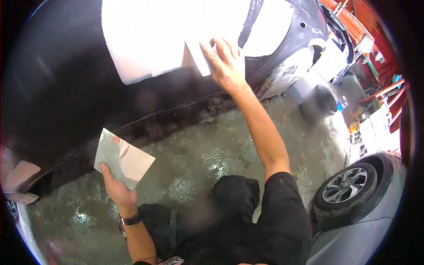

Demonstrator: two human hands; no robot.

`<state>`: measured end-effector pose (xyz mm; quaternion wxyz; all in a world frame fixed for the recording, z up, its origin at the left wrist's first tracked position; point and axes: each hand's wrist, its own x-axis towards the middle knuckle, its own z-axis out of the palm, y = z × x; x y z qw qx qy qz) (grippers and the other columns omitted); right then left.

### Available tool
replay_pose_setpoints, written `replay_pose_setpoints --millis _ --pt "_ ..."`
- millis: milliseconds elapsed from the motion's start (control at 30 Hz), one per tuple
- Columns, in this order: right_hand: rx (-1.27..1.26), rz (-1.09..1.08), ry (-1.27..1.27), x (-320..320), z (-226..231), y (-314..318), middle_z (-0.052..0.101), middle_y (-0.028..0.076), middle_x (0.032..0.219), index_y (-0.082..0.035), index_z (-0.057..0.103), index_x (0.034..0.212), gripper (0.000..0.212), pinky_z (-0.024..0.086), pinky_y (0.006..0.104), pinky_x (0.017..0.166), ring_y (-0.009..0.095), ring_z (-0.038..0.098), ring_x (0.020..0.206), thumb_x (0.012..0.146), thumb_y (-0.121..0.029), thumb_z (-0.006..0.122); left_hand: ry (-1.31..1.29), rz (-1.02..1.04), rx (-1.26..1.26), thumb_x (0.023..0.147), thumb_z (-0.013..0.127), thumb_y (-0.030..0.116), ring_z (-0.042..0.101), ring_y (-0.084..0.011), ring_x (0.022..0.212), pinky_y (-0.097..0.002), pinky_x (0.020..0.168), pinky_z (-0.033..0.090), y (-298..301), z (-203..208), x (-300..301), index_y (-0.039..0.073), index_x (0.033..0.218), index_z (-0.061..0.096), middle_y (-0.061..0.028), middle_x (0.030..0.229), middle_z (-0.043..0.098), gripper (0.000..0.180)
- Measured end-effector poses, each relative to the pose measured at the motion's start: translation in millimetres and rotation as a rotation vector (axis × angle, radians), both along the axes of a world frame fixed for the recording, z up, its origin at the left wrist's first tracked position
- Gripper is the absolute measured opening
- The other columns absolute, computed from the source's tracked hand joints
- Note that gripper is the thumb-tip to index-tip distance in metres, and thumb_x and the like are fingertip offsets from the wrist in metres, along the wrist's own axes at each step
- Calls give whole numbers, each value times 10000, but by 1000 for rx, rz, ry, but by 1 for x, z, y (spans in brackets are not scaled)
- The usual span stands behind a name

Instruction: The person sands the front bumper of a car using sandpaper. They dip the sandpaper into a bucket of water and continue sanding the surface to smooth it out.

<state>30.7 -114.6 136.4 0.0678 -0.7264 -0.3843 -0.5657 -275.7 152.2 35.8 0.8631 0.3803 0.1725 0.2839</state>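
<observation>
A dark car body panel (66, 66) stretches across the upper left, with a large bright white patch (145, 39) on it. My right hand (227, 64) reaches up to this patch, fingers closed on a flat pale filler spreader (198, 59) laid against the surface near the patch's lower edge. Glare hides the spreader's far end. Low on the left, my left hand (117, 187) grips a flat square mixing board (108, 152) by its lower edge, thumb on top. Smooth pale pinkish filler (134, 163) covers the board's right side. The board is apart from the panel.
Wet grey-green floor (185, 154) lies beneath me. At right stand a dark bucket (318, 104) and a small blue-labelled can (342, 104). A silver car with its wheel (346, 185) is close on my lower right. Red and orange racks (353, 22) stand behind.
</observation>
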Motion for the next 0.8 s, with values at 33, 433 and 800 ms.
replay_pose_setpoints --millis 33,433,800 --pt "3 -22 -24 1 -16 4 564 101 1260 -208 645 1287 590 437 429 873 290 562 1137 720 -50 686 -3 8 1 1068 396 420 548 -242 1235 -386 1038 438 0 1 -1 -7 1433 408 -100 1382 529 561" --pt "83 56 254 -38 -72 11 607 117 1199 -171 659 1261 622 463 420 892 303 582 1100 672 29 655 -141 -113 -144 1054 423 414 570 -243 1215 -399 1028 451 -6 3 4 43 1414 450 -77 1365 557 518" --pt "71 945 1378 -192 -34 47 555 148 1330 -24 507 1398 621 399 364 1073 287 553 1239 799 122 428 -93 -52 -17 1032 524 359 611 -179 1125 -346 921 508 -55 -5 25 -4 1346 500 -83 1253 606 481"
